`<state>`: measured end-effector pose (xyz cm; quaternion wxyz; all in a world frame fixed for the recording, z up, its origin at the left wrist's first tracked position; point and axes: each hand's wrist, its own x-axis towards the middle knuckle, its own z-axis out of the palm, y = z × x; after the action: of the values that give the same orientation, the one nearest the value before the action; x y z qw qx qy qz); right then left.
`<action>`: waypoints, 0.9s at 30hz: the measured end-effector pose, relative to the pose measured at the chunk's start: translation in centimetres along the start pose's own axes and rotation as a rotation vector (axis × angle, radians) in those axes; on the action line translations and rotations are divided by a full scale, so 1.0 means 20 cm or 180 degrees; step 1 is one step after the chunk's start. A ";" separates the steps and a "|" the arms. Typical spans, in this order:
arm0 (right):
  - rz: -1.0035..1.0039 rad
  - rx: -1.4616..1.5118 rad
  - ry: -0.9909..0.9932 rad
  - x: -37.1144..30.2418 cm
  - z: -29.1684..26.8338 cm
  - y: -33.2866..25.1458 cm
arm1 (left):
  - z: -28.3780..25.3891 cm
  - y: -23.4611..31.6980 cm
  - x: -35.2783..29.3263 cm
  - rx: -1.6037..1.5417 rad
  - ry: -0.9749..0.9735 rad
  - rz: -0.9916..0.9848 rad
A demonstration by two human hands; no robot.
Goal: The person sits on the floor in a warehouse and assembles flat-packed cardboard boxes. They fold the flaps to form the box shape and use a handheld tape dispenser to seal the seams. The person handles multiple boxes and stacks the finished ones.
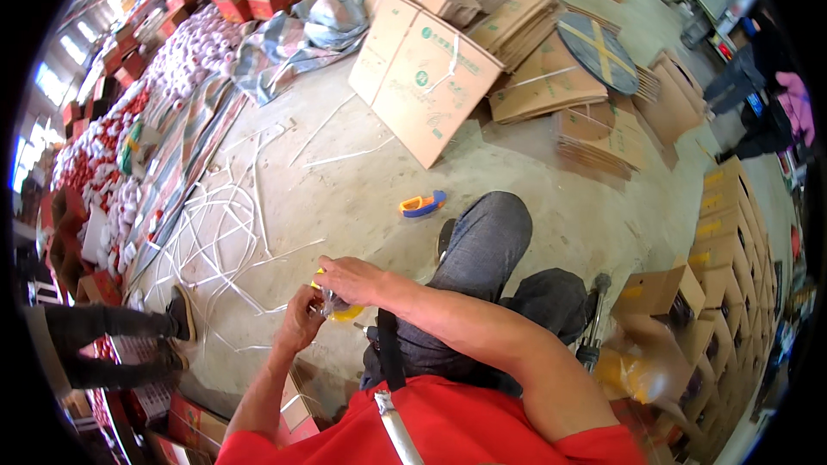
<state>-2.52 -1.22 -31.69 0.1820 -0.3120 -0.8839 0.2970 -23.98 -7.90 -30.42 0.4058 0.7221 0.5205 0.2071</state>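
**Two hands meet over a small yellow thing**

The worker in the red shirt (345, 439) has both hands together, out to the left of the bent knees. The left hand (301, 320) curls its fingers around a yellow thing (346, 314) with clear plastic about it. The right hand (349, 281), its arm reaching across the lap, grips it from above, fingers bent down. So the thing sits between the two hands, above the floor (327, 215), and the fingers hide enough of it that I can't tell quite what it is.

Ahead of the knees, well apart from the hands, a blue and orange tool (422, 204) lies on the floor. Loose white straps (220, 241) tangle just left of the hands. Farther off, flattened cardboard (426, 77) leans on strapped bundles (551, 77), and a dark disc (599, 51) with a yellow cross rests against them. Filled boxes (732, 232) stack up on the right. Over on the left, a striped tarp (185, 150) lies by a heap of pale, wrapped goods (194, 47), and somebody's dark-trousered legs (116, 327) stand near the straps.
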 end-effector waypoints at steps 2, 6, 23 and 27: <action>0.0147 -0.0106 0.0053 0.01 0.00 0.01 | 0.06 -0.01 -0.03 0.0158 0.0274 0.0282; 0.0530 -0.0289 -0.0792 -0.03 -0.12 -0.09 | 0.12 -0.01 -0.12 -0.0401 0.0594 -0.0595; 0.0931 0.0417 0.0296 -0.01 0.07 -0.06 | 0.24 0.01 -0.12 -0.0936 0.0852 -0.0081; 0.1029 0.0519 0.0341 -0.02 0.09 -0.04 | 0.26 -0.04 -0.07 -0.0802 0.0690 0.0291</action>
<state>-3.51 -2.69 -32.66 0.2034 -0.4496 -0.7843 0.3760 -21.17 -10.96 -34.04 0.4247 0.6619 0.4977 0.3657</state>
